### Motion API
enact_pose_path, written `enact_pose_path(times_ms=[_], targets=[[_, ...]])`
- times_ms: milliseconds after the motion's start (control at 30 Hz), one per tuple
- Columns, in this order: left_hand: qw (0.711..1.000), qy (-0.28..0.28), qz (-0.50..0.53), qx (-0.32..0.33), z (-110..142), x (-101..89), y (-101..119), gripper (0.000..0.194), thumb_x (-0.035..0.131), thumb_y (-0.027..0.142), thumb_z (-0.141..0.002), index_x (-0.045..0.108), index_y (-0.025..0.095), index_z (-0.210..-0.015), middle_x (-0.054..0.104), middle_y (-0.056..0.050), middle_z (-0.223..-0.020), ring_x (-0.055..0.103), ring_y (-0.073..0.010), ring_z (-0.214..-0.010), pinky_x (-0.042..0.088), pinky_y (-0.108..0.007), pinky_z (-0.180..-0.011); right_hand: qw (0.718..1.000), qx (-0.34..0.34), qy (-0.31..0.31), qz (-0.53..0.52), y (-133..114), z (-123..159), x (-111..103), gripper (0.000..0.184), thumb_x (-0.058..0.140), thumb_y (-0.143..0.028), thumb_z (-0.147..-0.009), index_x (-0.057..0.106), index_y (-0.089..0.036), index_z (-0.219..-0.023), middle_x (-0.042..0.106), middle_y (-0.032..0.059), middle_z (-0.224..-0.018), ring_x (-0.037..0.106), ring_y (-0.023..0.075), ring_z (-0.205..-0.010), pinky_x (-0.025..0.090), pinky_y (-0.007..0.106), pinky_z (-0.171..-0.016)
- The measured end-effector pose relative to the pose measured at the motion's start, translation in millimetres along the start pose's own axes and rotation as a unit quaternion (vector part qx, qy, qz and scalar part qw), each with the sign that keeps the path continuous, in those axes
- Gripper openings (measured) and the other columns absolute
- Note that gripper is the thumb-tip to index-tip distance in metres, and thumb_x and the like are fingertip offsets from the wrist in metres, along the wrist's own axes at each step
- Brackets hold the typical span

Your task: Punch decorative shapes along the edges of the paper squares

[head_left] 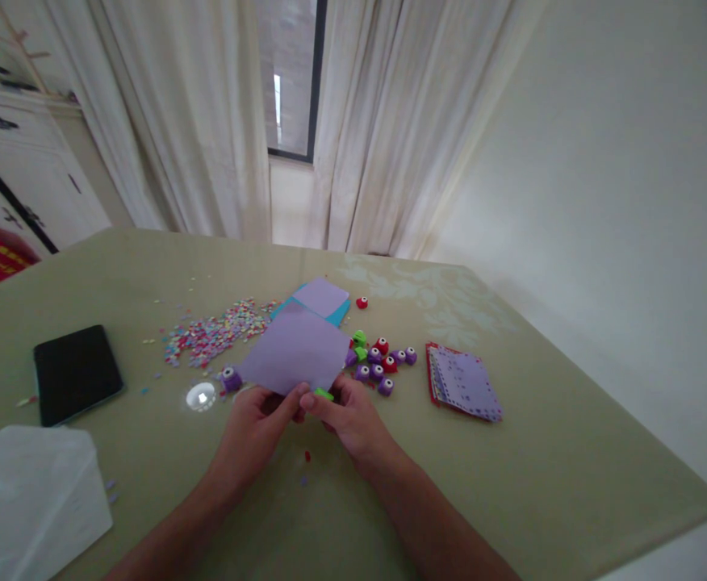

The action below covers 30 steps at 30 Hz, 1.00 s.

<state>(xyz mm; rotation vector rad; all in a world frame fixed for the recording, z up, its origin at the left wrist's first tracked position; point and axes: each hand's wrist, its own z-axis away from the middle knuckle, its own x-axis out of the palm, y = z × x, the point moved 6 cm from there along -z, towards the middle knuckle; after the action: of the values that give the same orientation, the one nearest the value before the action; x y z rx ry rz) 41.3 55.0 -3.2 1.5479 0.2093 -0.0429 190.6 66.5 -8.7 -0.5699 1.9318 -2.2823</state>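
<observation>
A sheet of purple paper [298, 349] is held up by its near edge, with my left hand [255, 420] pinching it between thumb and fingers. At the same edge my right hand [353, 415] is closed on a small green craft punch [324, 394], mostly hidden by the thumb and fingers. Both thumbs are close together at the paper's near corner. Beyond it lie more purple paper [324, 297] and a blue sheet [340, 313]. Just right of the held sheet are several small purple [386, 386], red [389, 365] and green punches [359, 337] with white round spots.
A heap of colourful paper confetti [214, 335] spreads at the left. Beside it are a lone purple punch [230, 379] and a black tablet [78, 373]. White paper [32, 500] lies front left. A stack of hole-edged purple and red sheets [463, 382] is at right.
</observation>
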Motion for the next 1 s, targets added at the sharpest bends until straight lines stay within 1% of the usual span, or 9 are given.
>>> enact_pose_path(times_ms=[233, 367, 433, 533, 633, 733, 800, 900, 1000], targets=[[0.999, 0.022, 0.005, -0.026, 0.4, -3.0, 2.1, 0.050, 0.080, 0.070, -0.072, 0.075, 0.022, -0.059, 0.076, -0.007, -0.061, 0.071, -0.0254, -0.059, 0.055, -0.032, -0.059, 0.998, 0.025, 0.064, -0.017, 12.8, -2.7, -5.8, 0.068, 0.090, -0.081, -0.065, 0.065, -0.020, -0.076, 0.051, -0.0058, -0.060, 0.036, 0.0088, -0.052, 0.025, 0.026, -0.050], [0.998, 0.064, -0.010, -0.022, -0.4, -13.7, -0.5, 0.050, 0.078, 0.068, -0.077, 0.074, 0.022, -0.057, 0.076, -0.007, -0.063, 0.071, -0.0245, -0.061, 0.054, -0.031, -0.061, 0.990, -0.015, 0.127, -0.057, 3.6, -6.0, -21.3, 0.066, 0.092, -0.075, -0.067, 0.062, -0.022, -0.091, 0.059, -0.0042, -0.072, 0.041, 0.0099, -0.055, 0.028, 0.025, -0.051], [0.997, 0.081, -0.002, -0.006, -1.0, -18.2, -0.9, 0.048, 0.077, 0.065, -0.080, 0.073, 0.022, -0.058, 0.076, -0.006, -0.064, 0.070, -0.0238, -0.063, 0.054, -0.030, -0.063, 0.982, -0.065, 0.176, -0.008, -7.2, -5.5, -35.1, 0.062, 0.094, -0.069, -0.068, 0.060, -0.023, -0.093, 0.061, -0.0031, -0.077, 0.047, 0.0124, -0.061, 0.035, 0.026, -0.055], [0.995, 0.098, 0.009, 0.011, -0.9, -21.7, -1.0, 0.044, 0.077, 0.060, -0.082, 0.073, 0.022, -0.060, 0.075, -0.005, -0.063, 0.070, -0.0236, -0.065, 0.055, -0.030, -0.067, 0.958, -0.112, 0.204, 0.167, -19.4, -4.1, -45.8, 0.045, 0.096, -0.048, -0.073, 0.067, -0.022, -0.097, 0.064, -0.0010, -0.081, 0.053, 0.0166, -0.070, 0.044, 0.030, -0.066], [0.994, 0.109, 0.001, 0.010, 0.5, -22.8, -1.0, 0.044, 0.076, 0.059, -0.083, 0.071, 0.023, -0.057, 0.074, -0.004, -0.064, 0.069, -0.0233, -0.066, 0.054, -0.030, -0.067, 0.930, -0.117, 0.176, 0.301, -18.1, -4.4, -39.9, 0.036, 0.093, -0.030, -0.078, 0.076, -0.021, -0.108, 0.073, 0.0047, -0.097, 0.061, 0.0201, -0.080, 0.051, 0.035, -0.078], [0.995, 0.104, 0.009, 0.007, 0.6, -22.5, -1.1, 0.045, 0.077, 0.059, -0.083, 0.070, 0.024, -0.057, 0.074, -0.004, -0.065, 0.069, -0.0229, -0.066, 0.053, -0.030, -0.066, 0.939, -0.128, 0.111, 0.299, -11.9, -4.7, -25.3, 0.049, 0.092, -0.029, -0.083, 0.075, -0.023, -0.129, 0.077, 0.0097, -0.120, 0.069, 0.0233, -0.092, 0.057, 0.040, -0.089], [0.995, 0.102, 0.012, 0.010, -0.4, -23.1, -2.3, 0.045, 0.077, 0.059, -0.084, 0.069, 0.024, -0.057, 0.074, -0.004, -0.065, 0.069, -0.0225, -0.066, 0.053, -0.030, -0.065, 0.947, -0.135, 0.087, 0.279, -11.1, -3.8, -20.6, 0.055, 0.090, -0.032, -0.086, 0.072, -0.024, -0.137, 0.076, 0.0112, -0.128, 0.072, 0.0239, -0.095, 0.059, 0.040, -0.088], [0.994, 0.106, 0.012, 0.010, -2.8, -24.4, -7.6, 0.049, 0.076, 0.061, -0.086, 0.070, 0.023, -0.057, 0.074, -0.004, -0.065, 0.069, -0.0214, -0.065, 0.054, -0.029, -0.066, 0.932, -0.144, 0.096, 0.319, -16.0, -1.8, -26.4, 0.042, 0.086, -0.032, -0.091, 0.075, -0.023, -0.131, 0.077, 0.0112, -0.123, 0.071, 0.0242, -0.095, 0.058, 0.040, -0.086], [0.994, 0.101, 0.052, -0.001, -5.1, -22.4, -14.6, 0.049, 0.078, 0.065, -0.085, 0.073, 0.021, -0.065, 0.075, -0.005, -0.065, 0.070, -0.0214, -0.064, 0.057, -0.031, -0.067, 0.895, -0.146, 0.082, 0.414, -19.3, -1.8, -32.4, 0.049, 0.095, -0.032, -0.083, 0.078, -0.023, -0.128, 0.074, 0.0120, -0.126, 0.069, 0.0299, -0.115, 0.054, 0.045, -0.104]])
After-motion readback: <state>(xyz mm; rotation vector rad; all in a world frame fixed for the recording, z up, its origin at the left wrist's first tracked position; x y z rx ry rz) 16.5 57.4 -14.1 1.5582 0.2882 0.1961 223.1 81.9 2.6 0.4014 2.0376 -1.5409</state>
